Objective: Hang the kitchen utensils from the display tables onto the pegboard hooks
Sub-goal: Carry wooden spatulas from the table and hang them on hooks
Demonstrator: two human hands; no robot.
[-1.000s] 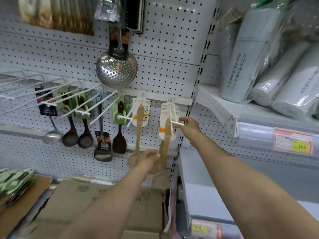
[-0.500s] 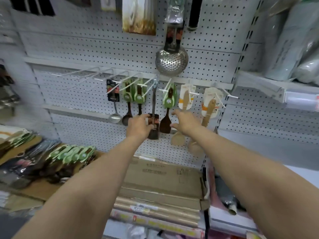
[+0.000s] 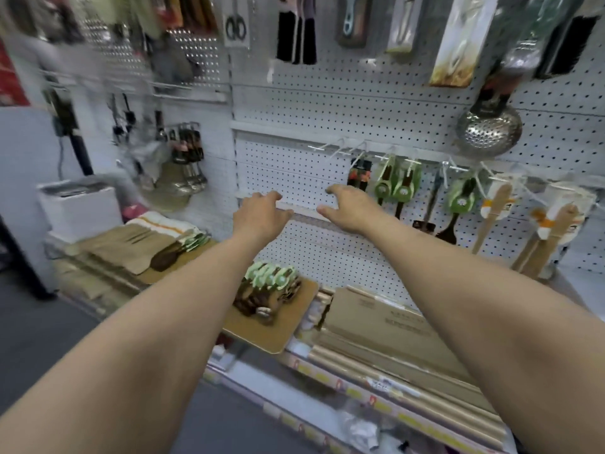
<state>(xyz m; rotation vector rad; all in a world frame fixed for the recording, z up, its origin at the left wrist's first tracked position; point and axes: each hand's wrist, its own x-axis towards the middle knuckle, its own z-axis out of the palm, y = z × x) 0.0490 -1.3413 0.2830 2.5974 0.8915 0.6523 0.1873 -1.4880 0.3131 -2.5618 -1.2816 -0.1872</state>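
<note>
Our left hand and right hand are both empty, fingers loosely spread, held side by side in front of a bare stretch of the pegboard. We judge the step in hand to be the reach for fresh stock, with nothing gripped yet. The nearest supply is the pile of green-carded utensils lying on a brown board below and nearer than the hands; a second batch of carded utensils lies further left on the display table. The next move calls for lowering a hand to the pile, pinching one card near its hang hole, and lifting it to a free white hook at the left end of the hook row. To the right, the hooks already carry green-carded spoons, a dark turner and wooden spatulas. A steel skimmer hangs above them. Flat cardboard boxes lie beside the board. Protruding hook tips may snag a sleeve or card on approach.
</note>
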